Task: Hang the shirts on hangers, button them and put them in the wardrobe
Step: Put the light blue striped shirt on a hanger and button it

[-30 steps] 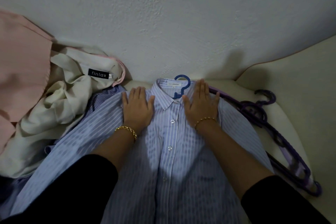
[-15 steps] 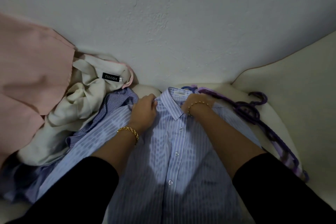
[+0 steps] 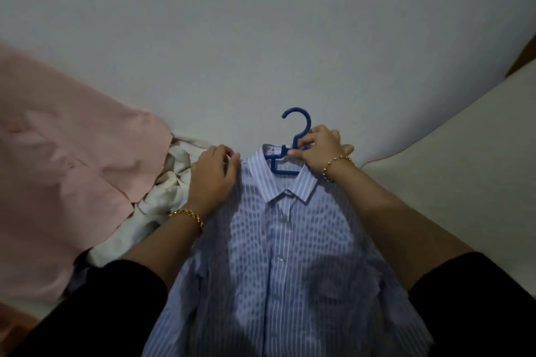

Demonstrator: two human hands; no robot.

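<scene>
A blue-and-white striped shirt [image 3: 278,264] hangs buttoned on a blue plastic hanger [image 3: 298,136], whose hook stands up above the collar against the wall. My right hand [image 3: 320,149] pinches the hanger's neck just below the hook. My left hand [image 3: 214,174] grips the shirt at its left shoulder, fingers curled over the fabric edge. The shirt is lifted and hangs down between my forearms.
A pink garment [image 3: 66,182] and a crumpled cream garment [image 3: 162,206] lie at the left. A white wall [image 3: 261,38] fills the background. A cream cushioned surface [image 3: 464,159] runs along the right.
Both hands went from lying flat on the shirt to gripping it. The shirt and hanger have come up off the surface, and the purple hangers at the right are out of view.
</scene>
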